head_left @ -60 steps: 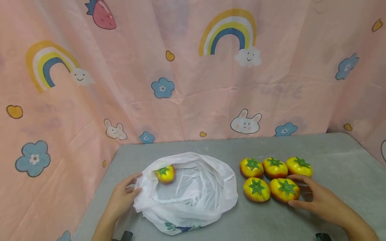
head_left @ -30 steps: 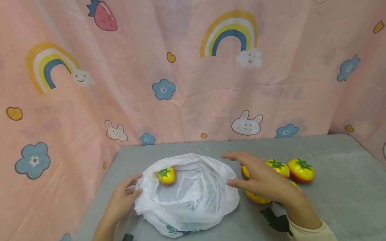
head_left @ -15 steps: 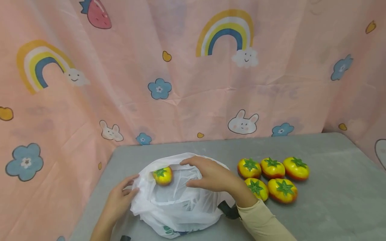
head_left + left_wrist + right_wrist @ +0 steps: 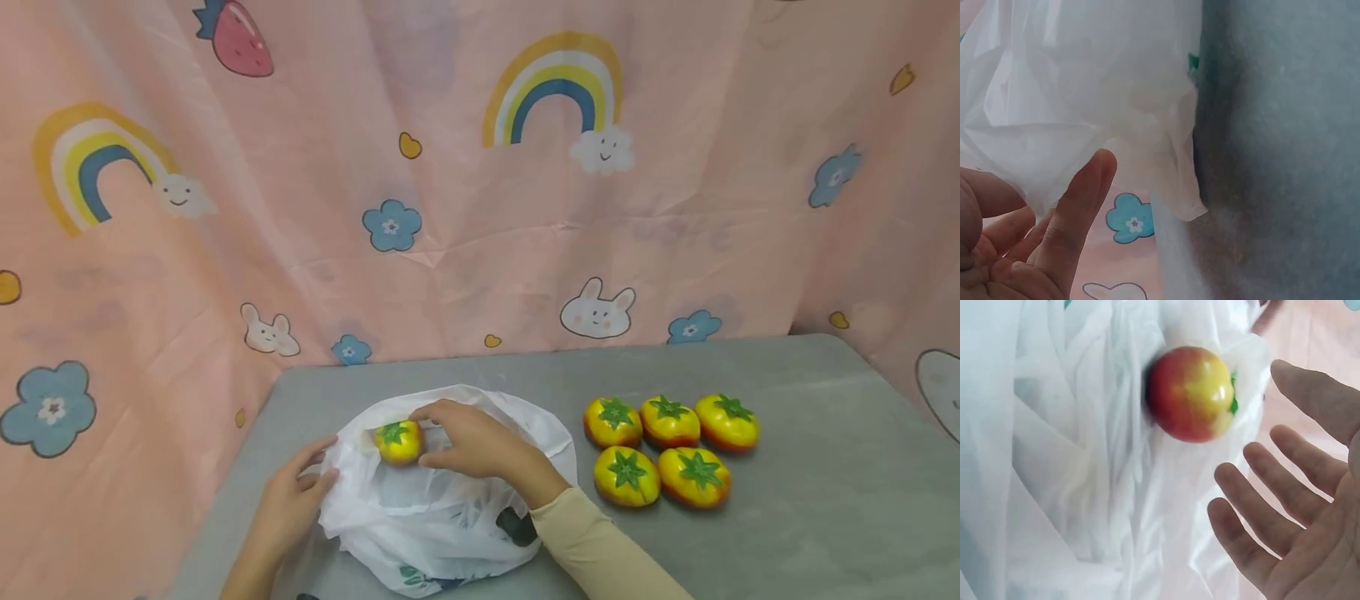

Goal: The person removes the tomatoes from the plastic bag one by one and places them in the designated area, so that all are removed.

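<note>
A white plastic bag (image 4: 450, 533) lies on the table with its mouth spread open. Inside, near its left rim, sits a toy tomato (image 4: 399, 442), yellow and red with a green star-shaped top. My left hand (image 4: 292, 496) holds the bag's left edge; in the left wrist view, white film runs in between the thumb (image 4: 1079, 215) and the curled fingers. Over the bag's mouth, my right hand (image 4: 476, 442) has its thumb and fingers spread beside the tomato. The right wrist view shows a gap between those fingertips and the tomato (image 4: 1191, 394).
Several more toy tomatoes (image 4: 627, 477) stand in two rows on the grey table (image 4: 810, 483), right of the bag. A pink cloth (image 4: 465, 275) printed with rainbows and flowers hangs behind the table. A dark wrist-camera part (image 4: 516, 527) sits below my right wrist.
My right hand has left the tomatoes on the right and moved left, over the bag to the tomato inside. The left hand stays at the bag's edge. The head view has shifted slightly.
</note>
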Tool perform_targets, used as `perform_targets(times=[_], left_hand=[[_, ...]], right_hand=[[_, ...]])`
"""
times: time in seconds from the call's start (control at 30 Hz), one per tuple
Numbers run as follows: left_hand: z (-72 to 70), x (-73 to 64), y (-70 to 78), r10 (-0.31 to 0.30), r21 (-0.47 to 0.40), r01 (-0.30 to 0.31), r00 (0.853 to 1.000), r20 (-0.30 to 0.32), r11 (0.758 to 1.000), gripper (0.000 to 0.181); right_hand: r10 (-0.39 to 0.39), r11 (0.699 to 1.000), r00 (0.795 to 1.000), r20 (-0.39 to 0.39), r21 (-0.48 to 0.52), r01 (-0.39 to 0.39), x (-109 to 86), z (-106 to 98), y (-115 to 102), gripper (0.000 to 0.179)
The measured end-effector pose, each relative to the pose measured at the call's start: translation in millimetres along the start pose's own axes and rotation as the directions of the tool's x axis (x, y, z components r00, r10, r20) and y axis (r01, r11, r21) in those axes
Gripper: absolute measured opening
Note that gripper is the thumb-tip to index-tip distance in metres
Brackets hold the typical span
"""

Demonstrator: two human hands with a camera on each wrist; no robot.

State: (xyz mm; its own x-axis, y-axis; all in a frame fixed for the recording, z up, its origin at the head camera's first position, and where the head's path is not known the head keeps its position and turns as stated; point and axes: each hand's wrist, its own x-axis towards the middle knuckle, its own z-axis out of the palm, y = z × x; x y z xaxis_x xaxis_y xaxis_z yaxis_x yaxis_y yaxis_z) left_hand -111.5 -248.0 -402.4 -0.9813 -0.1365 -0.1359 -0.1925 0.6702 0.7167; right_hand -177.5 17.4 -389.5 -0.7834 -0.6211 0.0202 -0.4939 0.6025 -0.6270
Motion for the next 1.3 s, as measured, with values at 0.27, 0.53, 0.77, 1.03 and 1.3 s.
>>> perform_targets(times=[0.27, 0.53, 0.77, 1.03, 1.3], left_hand=[[1.0, 0.5, -4.0, 0.034, -0.003, -0.034, 0.999, -0.023, 0.999, 0.05], [7.8, -0.2, -2.9, 0.006, 0.009, -0.006, 1.0, -0.007, 1.0, 0.051], [9.7, 0.0, -1.6, -0.018, 0.022, 0.018, 1.0, -0.004, 1.0, 0.051], [11.5, 0.4, 0.1, -0.039, 0.031, 0.039, 0.999, -0.003, 0.999, 0.053], [12.6, 0.7, 1.3, -0.047, 0.039, 0.047, 0.999, 0.002, 0.998, 0.054]], right_hand=[[0.065, 0.992, 0.996, -0.067, -0.107, -0.072, 14.9, 23, -6, 0.057], [0.134, 0.982, 0.985, -0.112, -0.12, -0.147, 19.0, 39, -9, 0.058], [0.142, 0.986, 0.981, -0.136, -0.069, -0.152, 24.4, 47, -11, 0.047], [0.123, 0.99, 0.984, -0.131, -0.052, -0.131, 21.1, 45, -10, 0.05], [0.108, 0.991, 0.991, -0.078, -0.067, -0.113, 12.5, 45, -10, 0.063]])
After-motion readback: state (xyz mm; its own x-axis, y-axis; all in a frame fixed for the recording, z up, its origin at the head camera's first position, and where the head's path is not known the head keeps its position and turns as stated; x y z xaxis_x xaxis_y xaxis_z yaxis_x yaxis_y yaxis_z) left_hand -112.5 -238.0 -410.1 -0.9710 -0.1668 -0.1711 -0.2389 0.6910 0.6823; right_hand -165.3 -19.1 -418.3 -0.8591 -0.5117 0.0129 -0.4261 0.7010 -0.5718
